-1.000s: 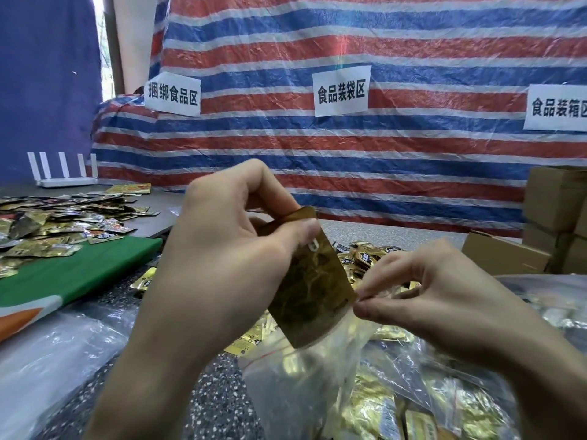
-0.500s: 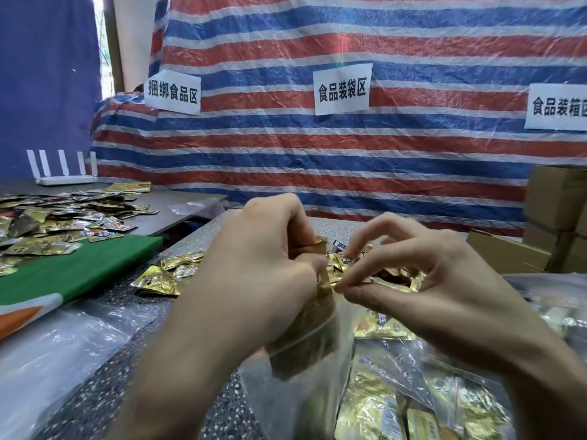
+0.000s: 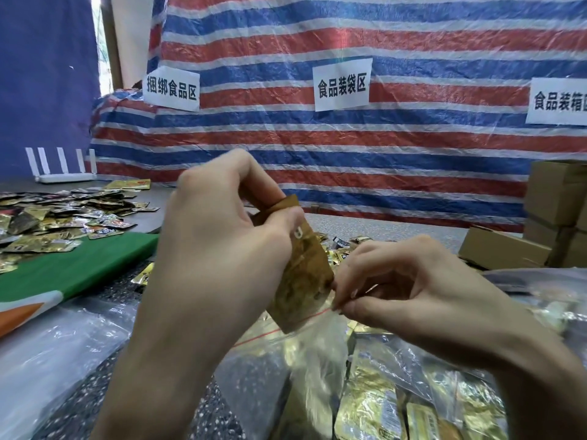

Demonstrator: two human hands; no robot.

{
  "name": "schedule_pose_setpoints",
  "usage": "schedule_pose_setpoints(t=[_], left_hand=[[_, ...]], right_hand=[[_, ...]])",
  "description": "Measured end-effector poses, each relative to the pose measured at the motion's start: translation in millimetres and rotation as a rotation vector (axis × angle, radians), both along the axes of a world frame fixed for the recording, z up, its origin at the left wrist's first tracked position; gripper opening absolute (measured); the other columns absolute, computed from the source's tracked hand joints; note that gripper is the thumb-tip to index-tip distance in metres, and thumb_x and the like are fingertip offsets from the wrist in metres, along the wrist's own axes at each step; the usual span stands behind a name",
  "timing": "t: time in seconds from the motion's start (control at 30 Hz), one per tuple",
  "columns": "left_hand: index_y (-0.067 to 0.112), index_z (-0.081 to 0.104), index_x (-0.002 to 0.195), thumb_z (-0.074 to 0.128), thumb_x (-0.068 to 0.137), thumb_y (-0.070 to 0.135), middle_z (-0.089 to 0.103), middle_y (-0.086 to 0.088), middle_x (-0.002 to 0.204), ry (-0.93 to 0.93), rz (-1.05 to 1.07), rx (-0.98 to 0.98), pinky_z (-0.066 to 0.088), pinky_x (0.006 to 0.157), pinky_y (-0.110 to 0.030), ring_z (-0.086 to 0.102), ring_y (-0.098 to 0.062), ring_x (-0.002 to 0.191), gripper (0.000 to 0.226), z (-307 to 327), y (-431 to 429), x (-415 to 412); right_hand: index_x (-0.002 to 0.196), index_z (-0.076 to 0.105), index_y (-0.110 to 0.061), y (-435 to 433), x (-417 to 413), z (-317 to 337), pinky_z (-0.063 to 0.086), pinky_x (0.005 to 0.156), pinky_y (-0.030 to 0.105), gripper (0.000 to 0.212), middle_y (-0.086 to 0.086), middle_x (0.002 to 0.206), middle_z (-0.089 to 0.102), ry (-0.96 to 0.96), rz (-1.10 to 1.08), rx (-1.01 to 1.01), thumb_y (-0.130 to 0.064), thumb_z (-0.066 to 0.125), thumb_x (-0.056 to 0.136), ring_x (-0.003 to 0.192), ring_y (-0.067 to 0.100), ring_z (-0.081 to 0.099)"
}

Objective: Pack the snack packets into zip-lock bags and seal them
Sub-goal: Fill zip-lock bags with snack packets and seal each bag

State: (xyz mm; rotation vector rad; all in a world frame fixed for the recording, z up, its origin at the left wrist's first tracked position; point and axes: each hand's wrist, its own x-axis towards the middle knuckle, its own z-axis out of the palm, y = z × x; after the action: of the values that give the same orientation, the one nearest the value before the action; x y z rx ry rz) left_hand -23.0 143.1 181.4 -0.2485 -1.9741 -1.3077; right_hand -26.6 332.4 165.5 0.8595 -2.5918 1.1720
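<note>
My left hand (image 3: 219, 249) grips a golden-brown snack packet (image 3: 305, 274) by its top, and the packet's lower end sits in the mouth of a clear zip-lock bag (image 3: 286, 369). My right hand (image 3: 400, 290) pinches the bag's rim by the red zip line (image 3: 254, 339), just right of the packet. Below my hands lie filled clear bags of gold packets (image 3: 381, 408). More loose gold packets (image 3: 343, 246) lie on the speckled counter behind my hands.
A heap of loose packets (image 3: 54, 217) covers the table at the left, beside a green cloth (image 3: 73, 268). A white router (image 3: 63, 173) stands at the back left. Cardboard boxes (image 3: 552, 217) are stacked at the right. A striped tarp with paper signs (image 3: 341, 85) hangs behind.
The packet was pushed down into the bag half a second ago; now it stands higher, with only its lower end in the mouth. My right hand has shifted down and right along the rim.
</note>
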Motion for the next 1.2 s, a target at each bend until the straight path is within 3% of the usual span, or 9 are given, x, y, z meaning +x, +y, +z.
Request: schedule_pose_setpoints(t=[0.13, 0.2, 0.33, 0.47, 0.6, 0.77, 0.9, 1.07, 1.2], left_hand=[[0.033, 0.064, 0.082, 0.087, 0.069, 0.029, 0.066, 0.010, 0.073, 0.024, -0.021, 0.037, 0.052, 0.052, -0.031, 0.063, -0.013, 0.060, 0.027, 4.2, -3.5, 5.9], [0.031, 0.064, 0.081, 0.087, 0.070, 0.027, 0.065, 0.005, 0.069, 0.011, -0.039, 0.047, 0.051, 0.048, -0.031, 0.061, -0.016, 0.055, 0.025, 2.8, -3.4, 3.9], [0.029, 0.065, 0.080, 0.087, 0.071, 0.025, 0.065, 0.003, 0.068, -0.003, -0.058, 0.047, 0.052, 0.048, -0.034, 0.061, -0.017, 0.054, 0.024, 1.7, -4.9, -0.2], [0.029, 0.065, 0.079, 0.088, 0.070, 0.024, 0.066, 0.006, 0.067, 0.000, -0.094, 0.050, 0.047, 0.043, -0.023, 0.061, -0.010, 0.052, 0.025, 0.9, -3.9, 1.2], [0.029, 0.063, 0.076, 0.086, 0.073, 0.023, 0.065, 0.012, 0.072, -0.050, -0.091, -0.003, 0.054, 0.054, -0.034, 0.063, -0.008, 0.061, 0.024, -5.4, 8.1, -7.7], [0.036, 0.064, 0.079, 0.087, 0.070, 0.025, 0.066, 0.015, 0.064, -0.139, -0.138, -0.082, 0.055, 0.059, -0.036, 0.064, -0.010, 0.060, 0.027, -11.5, 12.1, -20.0], [0.044, 0.064, 0.079, 0.080, 0.061, 0.035, 0.064, 0.018, 0.060, -0.213, -0.160, -0.121, 0.052, 0.058, -0.032, 0.062, -0.011, 0.060, 0.026, -18.3, 21.8, -26.9], [0.024, 0.065, 0.062, 0.084, 0.066, 0.028, 0.062, 0.009, 0.057, -0.325, -0.079, -0.283, 0.041, 0.053, -0.025, 0.060, -0.010, 0.064, 0.019, -22.5, 21.2, -32.7], [0.029, 0.069, 0.061, 0.087, 0.063, 0.030, 0.062, 0.015, 0.050, -0.345, -0.165, -0.299, 0.039, 0.051, -0.023, 0.057, -0.004, 0.054, 0.018, -20.7, 18.2, -33.8]], right_hand=[[0.075, 0.079, -0.026, 1.1, 1.0, 0.5, 0.055, 0.080, 0.057, 0.009, 0.003, 0.088, 0.073, -0.011, -0.014, -0.024, -0.024, 0.070, 0.071, 0.084, 0.025, 0.071], [0.074, 0.078, -0.027, 2.1, 1.3, 0.5, 0.055, 0.082, 0.058, 0.009, 0.003, 0.088, 0.074, -0.026, -0.029, -0.023, -0.026, 0.070, 0.071, 0.087, 0.026, 0.072], [0.076, 0.079, -0.027, 2.3, 2.3, 2.2, 0.057, 0.086, 0.053, 0.010, -0.008, 0.101, 0.075, -0.055, -0.069, -0.009, -0.025, 0.070, 0.072, 0.094, 0.018, 0.073], [0.075, 0.080, -0.028, 1.9, 3.6, 4.1, 0.057, 0.090, 0.047, 0.017, -0.017, 0.119, 0.070, -0.084, -0.070, 0.032, -0.013, 0.076, 0.080, 0.100, 0.012, 0.071], [0.073, 0.079, -0.028, 0.7, 4.1, 4.9, 0.058, 0.086, 0.043, 0.021, -0.023, 0.118, 0.066, -0.043, -0.074, 0.046, -0.009, 0.074, 0.082, 0.091, 0.015, 0.072], [0.074, 0.079, -0.024, 3.7, -1.3, 1.9, 0.058, 0.078, 0.051, 0.020, -0.008, 0.106, 0.072, 0.025, -0.130, -0.052, -0.007, 0.073, 0.083, 0.081, 0.020, 0.072], [0.081, 0.078, -0.028, 2.3, -3.1, -0.9, 0.056, 0.074, 0.059, 0.010, 0.008, 0.092, 0.075, 0.073, -0.102, -0.035, -0.025, 0.069, 0.079, 0.084, 0.032, 0.070], [0.084, 0.077, -0.041, 7.0, -4.0, 0.0, 0.054, 0.083, 0.053, 0.009, -0.001, 0.091, 0.075, 0.145, -0.168, 0.051, -0.044, 0.070, 0.079, 0.091, 0.019, 0.068], [0.082, 0.078, -0.039, 4.1, -1.5, 2.9, 0.051, 0.091, 0.038, 0.010, -0.024, 0.089, 0.074, 0.136, -0.184, 0.058, -0.042, 0.070, 0.077, 0.096, -0.006, 0.065]])
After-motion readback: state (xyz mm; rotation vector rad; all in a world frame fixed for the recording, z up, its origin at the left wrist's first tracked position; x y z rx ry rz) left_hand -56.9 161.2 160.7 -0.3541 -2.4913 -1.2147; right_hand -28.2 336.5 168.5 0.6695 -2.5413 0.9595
